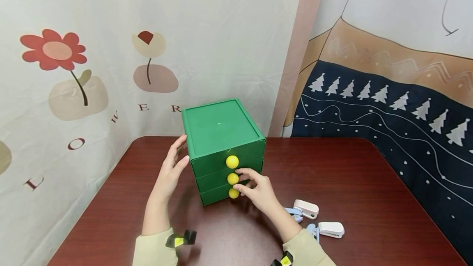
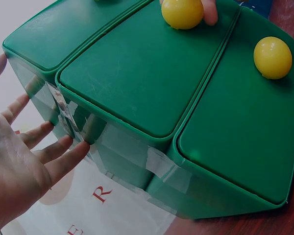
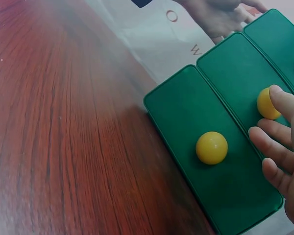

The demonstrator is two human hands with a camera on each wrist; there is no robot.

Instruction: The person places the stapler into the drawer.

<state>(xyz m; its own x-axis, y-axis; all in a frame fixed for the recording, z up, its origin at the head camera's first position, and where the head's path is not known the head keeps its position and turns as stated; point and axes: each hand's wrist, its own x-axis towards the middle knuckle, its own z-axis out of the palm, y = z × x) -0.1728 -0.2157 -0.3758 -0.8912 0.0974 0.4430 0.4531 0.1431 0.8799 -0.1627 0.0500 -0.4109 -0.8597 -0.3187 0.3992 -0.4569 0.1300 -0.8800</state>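
Observation:
A green three-drawer box [image 1: 221,128] stands mid-table with all drawers pushed in, each with a yellow ball knob. My left hand [image 1: 171,167] lies flat against the box's left side, fingers straight; the left wrist view shows its fingertips [image 2: 81,147] on the taped side wall [image 2: 122,147]. My right hand [image 1: 255,188] is at the drawer fronts, one fingertip [image 3: 284,98] touching the middle knob [image 1: 233,178] [image 3: 267,103] [image 2: 182,12]. Its other fingers are spread loosely beside the bottom knob [image 1: 233,193] [image 3: 211,148]. The top knob [image 1: 232,161] is untouched.
The dark red wooden table [image 1: 351,175] has two small white-and-blue staplers [image 1: 306,208] [image 1: 330,229] lying right of my right wrist. Patterned cloth backdrops hang close behind the box and along the table's right side.

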